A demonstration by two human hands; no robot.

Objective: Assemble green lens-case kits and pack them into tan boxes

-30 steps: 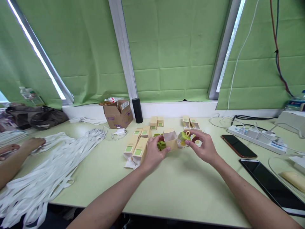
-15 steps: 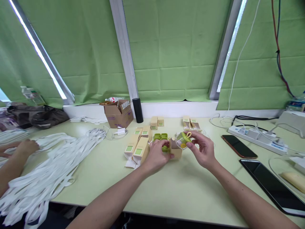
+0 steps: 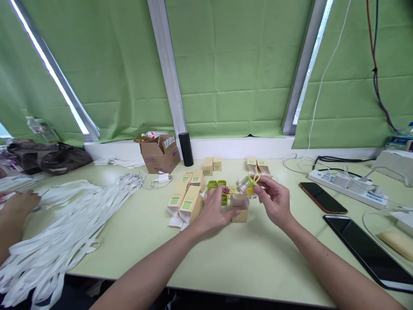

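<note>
In my right hand (image 3: 274, 196) is a small clear jar (image 3: 247, 187) with a green lid and a yellow loop, pinched between thumb and fingers. The jar is tilted, just above and behind an open cardboard box (image 3: 240, 211). That small box stands upright, its top open. My left hand (image 3: 215, 210) is at the box's left side, thumb at its edge and the other fingers spread away from it. Beyond those fingers lie several green lids (image 3: 217, 184) and a group of small yellow loops (image 3: 231, 189), both partly hidden.
Several small boxes with green labels (image 3: 190, 206) are left of my left hand; more boxes (image 3: 258, 166) stand behind. A co-worker's hands (image 3: 21, 204) are by white straps (image 3: 71, 224). Phones (image 3: 322, 197), a tablet (image 3: 371, 249) and a power strip (image 3: 350, 189) lie right.
The jar has turned in my right hand, so its clear body now faces me more. My left fingers have come off the small box, which now stands more upright.
</note>
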